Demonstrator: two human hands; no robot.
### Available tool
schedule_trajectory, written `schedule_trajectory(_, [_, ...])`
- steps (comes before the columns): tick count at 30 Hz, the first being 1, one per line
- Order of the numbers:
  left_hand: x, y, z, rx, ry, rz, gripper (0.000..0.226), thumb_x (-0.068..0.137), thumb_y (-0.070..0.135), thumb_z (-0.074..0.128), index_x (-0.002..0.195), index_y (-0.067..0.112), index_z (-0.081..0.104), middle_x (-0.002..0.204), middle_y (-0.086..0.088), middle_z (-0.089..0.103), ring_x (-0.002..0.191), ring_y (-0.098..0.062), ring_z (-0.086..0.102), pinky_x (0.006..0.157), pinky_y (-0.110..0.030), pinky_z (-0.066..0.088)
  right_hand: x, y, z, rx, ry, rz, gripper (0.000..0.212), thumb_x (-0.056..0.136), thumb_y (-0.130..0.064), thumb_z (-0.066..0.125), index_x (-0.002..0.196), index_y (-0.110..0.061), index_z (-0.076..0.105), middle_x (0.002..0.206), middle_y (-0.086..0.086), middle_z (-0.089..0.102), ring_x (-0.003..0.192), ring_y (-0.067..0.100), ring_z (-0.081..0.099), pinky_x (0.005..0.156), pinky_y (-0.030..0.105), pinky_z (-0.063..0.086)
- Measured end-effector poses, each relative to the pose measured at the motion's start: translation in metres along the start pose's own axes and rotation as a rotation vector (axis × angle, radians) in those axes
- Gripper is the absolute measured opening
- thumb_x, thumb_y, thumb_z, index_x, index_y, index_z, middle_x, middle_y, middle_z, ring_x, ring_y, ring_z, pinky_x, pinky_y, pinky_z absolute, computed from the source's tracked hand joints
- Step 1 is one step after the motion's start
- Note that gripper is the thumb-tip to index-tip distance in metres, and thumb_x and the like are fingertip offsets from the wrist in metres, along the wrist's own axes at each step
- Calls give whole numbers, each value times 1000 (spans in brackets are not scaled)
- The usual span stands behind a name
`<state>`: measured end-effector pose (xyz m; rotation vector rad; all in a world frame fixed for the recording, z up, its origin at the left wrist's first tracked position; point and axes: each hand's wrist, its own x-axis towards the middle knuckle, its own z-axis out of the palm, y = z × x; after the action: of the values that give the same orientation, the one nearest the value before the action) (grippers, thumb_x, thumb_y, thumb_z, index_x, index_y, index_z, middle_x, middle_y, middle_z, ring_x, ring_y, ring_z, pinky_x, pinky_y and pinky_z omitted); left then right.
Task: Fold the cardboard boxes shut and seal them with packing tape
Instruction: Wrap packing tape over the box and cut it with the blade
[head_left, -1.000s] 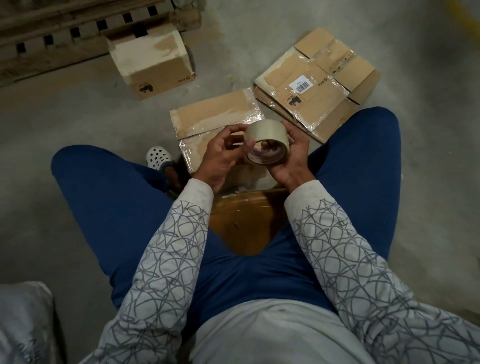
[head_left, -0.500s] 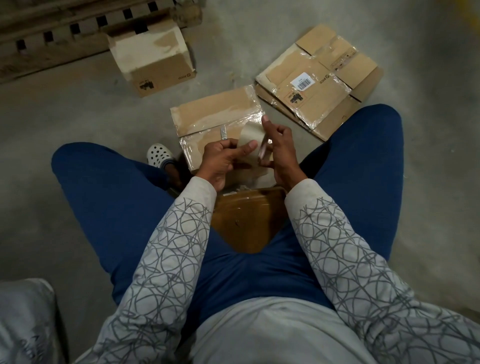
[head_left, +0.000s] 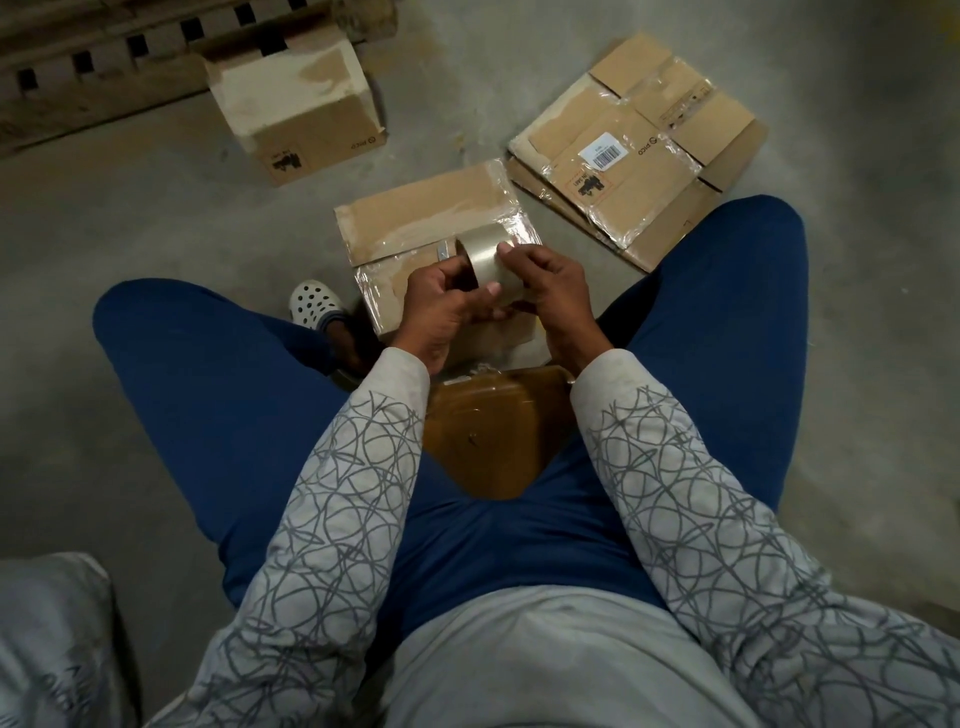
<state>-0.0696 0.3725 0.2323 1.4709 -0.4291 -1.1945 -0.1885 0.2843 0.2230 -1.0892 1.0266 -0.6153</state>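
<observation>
Tape (head_left: 485, 258) held over the box (head_left: 415, 218) between your knees; left hand (head_left: 441, 306) grips its rim, right hand (head_left: 553, 288) pinches its outer face; feel for the loose end with a nail, then peel slowly; flat box (head_left: 623, 197) reads "PICO", beside a barcode label (head_left: 602, 150).

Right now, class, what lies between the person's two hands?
The roll of packing tape: the left hand holds one side, the right hand grips the other. The head view shows this, with a flattened carton on the floor beneath.
</observation>
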Motion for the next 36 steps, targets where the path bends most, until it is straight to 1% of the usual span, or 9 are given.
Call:
schedule_trajectory(5, [8, -8, -3, 453, 37, 187, 38, 74, 0, 83, 111, 3, 74, 105, -9, 74, 96, -24, 69, 91, -45, 58, 1, 0, -2, -9, 47, 39, 19, 91, -34, 74, 83, -17, 79, 87, 6, 75, 87, 21, 68, 82, 48, 58])
schedule_trajectory(9, [10, -12, -2, 689, 20, 287, 34, 68, 3, 86, 100, 13, 77, 101, -7, 67, 95, -22, 59, 84, -34, 52, 3, -3, -3, 107, 93, 148, 20, 91, -34, 73, 98, -16, 78, 92, -1, 77, 82, 13, 71, 68, 31, 56])
schedule_trajectory(13, [11, -13, -1, 910, 40, 342, 25, 75, 2, 79, 99, 11, 78, 104, -12, 65, 101, -29, 55, 79, -30, 42, 5, -3, -5, 147, 88, 162, 38, 89, -38, 76, 113, -8, 76, 104, 8, 77, 92, 21, 73, 69, 30, 55])
schedule_trajectory(17, [15, -9, -7, 788, 19, 228, 38, 71, 15, 88, 107, 14, 75, 107, -9, 61, 97, -21, 53, 74, -26, 43, 4, 0, -5, 78, -20, 55, 25, 94, -33, 71, 96, -9, 78, 93, 10, 77, 87, 21, 72, 76, 34, 57])
schedule_trajectory(20, [18, -7, -16, 660, 27, 194, 50, 68, 16, 91, 114, 13, 74, 112, -12, 65, 96, -22, 58, 76, -27, 49, 4, 3, -3, 25, -73, -4, 31, 92, -38, 67, 102, -11, 78, 107, 21, 74, 104, 37, 68, 92, 49, 54])
schedule_trajectory(24, [9, 5, -22, 345, 145, 240, 35, 78, 0, 78, 109, 16, 74, 100, -5, 68, 84, -12, 57, 76, -33, 55, 4, 6, -6, -101, -110, -72, 35, 100, -29, 60, 119, -3, 72, 116, 17, 73, 114, 37, 65, 93, 43, 54])
schedule_trajectory(27, [7, 14, -19, 67, 236, 197, 21, 94, 20, 70, 105, 3, 74, 80, 8, 67, 68, -4, 54, 61, -22, 46, 3, 6, -9, -190, -134, -108, 31, 103, -18, 57, 125, 1, 68, 120, 16, 72, 115, 32, 66, 96, 40, 55])
schedule_trajectory(30, [8, 10, -12, 138, 222, 129, 32, 92, 36, 70, 98, 6, 76, 66, 17, 65, 61, 2, 52, 62, -21, 42, 3, 8, -6, -261, -214, -160, 34, 101, -20, 60, 127, 1, 67, 121, 16, 72, 114, 32, 68, 100, 51, 55])
schedule_trajectory(36, [9, -1, -9, 120, 207, 180, 19, 88, 17, 77, 100, 2, 76, 90, -6, 72, 71, -1, 62, 60, -17, 45, -2, 7, 1, -161, -163, -90, 22, 99, -18, 63, 111, -1, 70, 107, 12, 72, 104, 28, 67, 93, 43, 54])
